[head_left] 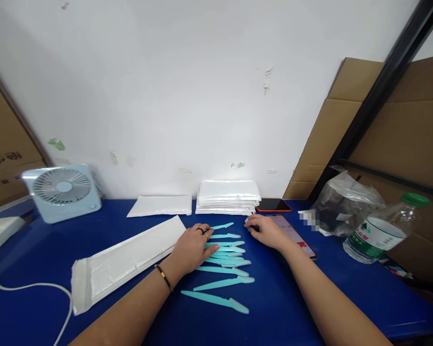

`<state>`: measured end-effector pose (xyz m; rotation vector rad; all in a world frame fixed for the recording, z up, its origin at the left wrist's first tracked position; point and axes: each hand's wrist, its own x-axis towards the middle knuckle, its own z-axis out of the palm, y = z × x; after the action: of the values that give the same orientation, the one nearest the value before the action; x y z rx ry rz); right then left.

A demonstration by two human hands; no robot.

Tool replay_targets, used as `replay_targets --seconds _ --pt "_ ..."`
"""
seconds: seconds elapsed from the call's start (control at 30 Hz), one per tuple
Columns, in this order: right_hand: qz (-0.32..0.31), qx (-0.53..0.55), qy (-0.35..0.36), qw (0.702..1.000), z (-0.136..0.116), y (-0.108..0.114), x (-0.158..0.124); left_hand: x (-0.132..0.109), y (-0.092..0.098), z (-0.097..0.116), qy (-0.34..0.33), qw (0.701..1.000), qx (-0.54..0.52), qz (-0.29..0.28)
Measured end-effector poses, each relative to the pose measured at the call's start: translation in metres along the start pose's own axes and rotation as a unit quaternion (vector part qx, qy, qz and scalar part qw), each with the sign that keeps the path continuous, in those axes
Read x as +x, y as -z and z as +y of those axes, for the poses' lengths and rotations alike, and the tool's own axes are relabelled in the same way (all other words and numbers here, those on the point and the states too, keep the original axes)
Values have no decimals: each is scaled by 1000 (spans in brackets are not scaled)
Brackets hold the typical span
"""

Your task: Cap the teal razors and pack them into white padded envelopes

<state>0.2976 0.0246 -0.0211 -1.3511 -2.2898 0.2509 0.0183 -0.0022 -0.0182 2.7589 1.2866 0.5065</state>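
Observation:
Several turquoise eyebrow razors (223,284) lie in a rough column, their blade ends pointing right, some overlapping in the middle. My left hand (195,242) rests over the handle ends of the upper razors. Its thumb is spread away from the fingers, and rings and a bracelet show on it. To the right of the razors, my right hand (263,229) is low over the table with loosely bent fingers; nothing shows in them. A long white padded mailer (126,262) lies at a slant beside my left hand, its flap end toward me.
Against the wall stand a stack of white mailers (228,192) and one flat mailer (160,205). Two phones, one dark (273,205) and one lit (298,236), lie right. A fan (67,192) and white cable (25,287) are left; a plastic bottle (382,235) and clear bag (341,202) right.

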Motion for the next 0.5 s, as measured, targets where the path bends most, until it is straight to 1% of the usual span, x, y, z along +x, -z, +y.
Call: replay_targets --seconds 0.2,0.3,0.4,0.5 --pt "35 16 -5 999 0 -6 1 -1 1 -4 4 1000 -26 -8" --pt "47 10 -4 999 4 -5 0 -2 1 -4 8 999 -36 -12" --pt "63 8 -26 998 8 -1 -2 -3 0 -5 5 999 -41 -12" --pt "54 8 -42 998 9 0 -3 -2 -1 -7 4 999 -43 -12"
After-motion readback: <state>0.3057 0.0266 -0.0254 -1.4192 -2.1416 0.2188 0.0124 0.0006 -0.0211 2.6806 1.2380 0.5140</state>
